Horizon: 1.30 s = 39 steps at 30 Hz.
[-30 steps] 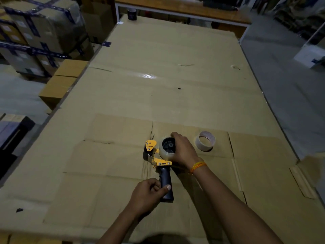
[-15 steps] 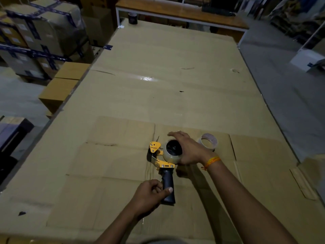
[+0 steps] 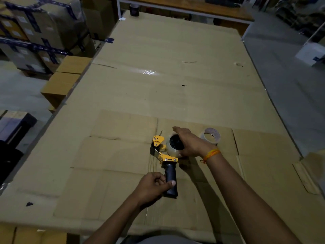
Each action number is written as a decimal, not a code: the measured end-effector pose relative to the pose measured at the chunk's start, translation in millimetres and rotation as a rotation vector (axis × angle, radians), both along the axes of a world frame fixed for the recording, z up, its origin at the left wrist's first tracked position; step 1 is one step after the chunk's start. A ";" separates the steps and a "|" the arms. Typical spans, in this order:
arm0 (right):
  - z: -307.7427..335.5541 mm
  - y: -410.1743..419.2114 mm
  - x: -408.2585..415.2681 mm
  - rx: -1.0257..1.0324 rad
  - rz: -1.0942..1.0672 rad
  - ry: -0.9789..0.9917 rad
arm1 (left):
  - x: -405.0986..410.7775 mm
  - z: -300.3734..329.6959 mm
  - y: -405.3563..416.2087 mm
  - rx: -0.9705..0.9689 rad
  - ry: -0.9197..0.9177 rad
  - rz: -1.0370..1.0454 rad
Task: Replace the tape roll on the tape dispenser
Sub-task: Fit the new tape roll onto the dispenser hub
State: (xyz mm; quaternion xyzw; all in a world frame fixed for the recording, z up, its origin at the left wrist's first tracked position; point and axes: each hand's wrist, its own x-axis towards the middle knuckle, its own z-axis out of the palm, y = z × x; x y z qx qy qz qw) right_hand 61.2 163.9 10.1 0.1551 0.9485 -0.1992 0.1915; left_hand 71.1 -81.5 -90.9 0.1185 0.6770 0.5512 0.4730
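Observation:
A yellow and black tape dispenser lies on its side on flattened cardboard. My left hand is closed round its black handle. A clear tape roll sits on the dispenser's black hub. My right hand lies over the right side of that roll, fingers stretched across its top edge. A second tape roll, nearly used up with a pale core, lies flat just right of my right hand, untouched.
The cardboard-covered table stretches far ahead, with a dark cup at its far edge. Stacked taped boxes and plain cartons stand left of the table. A wooden bench crosses the back.
My right hand has opened and slid further over the roll on the hub, fingers now extended. The left hand keeps its hold on the handle. The camera has tilted slightly.

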 end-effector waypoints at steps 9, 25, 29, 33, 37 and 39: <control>-21.8 -60.9 16.0 0.035 0.176 0.065 | 0.4 -0.7 1.2 -0.007 0.047 -0.016; -31.2 -79.9 34.3 -0.097 0.143 0.208 | -0.4 4.2 -5.3 0.008 0.057 -0.024; -27.9 -78.7 39.5 -0.035 0.159 0.224 | 6.3 6.8 -5.4 -0.003 0.065 0.007; -27.9 -76.0 50.6 0.041 0.131 0.331 | 5.7 13.8 -7.8 -0.029 0.167 -0.014; -32.6 -69.4 74.4 0.028 -0.116 0.462 | 1.5 19.6 -13.7 0.009 0.124 0.212; -35.9 -66.3 86.8 -0.014 -0.252 0.465 | -9.9 27.3 -13.7 0.026 0.312 0.334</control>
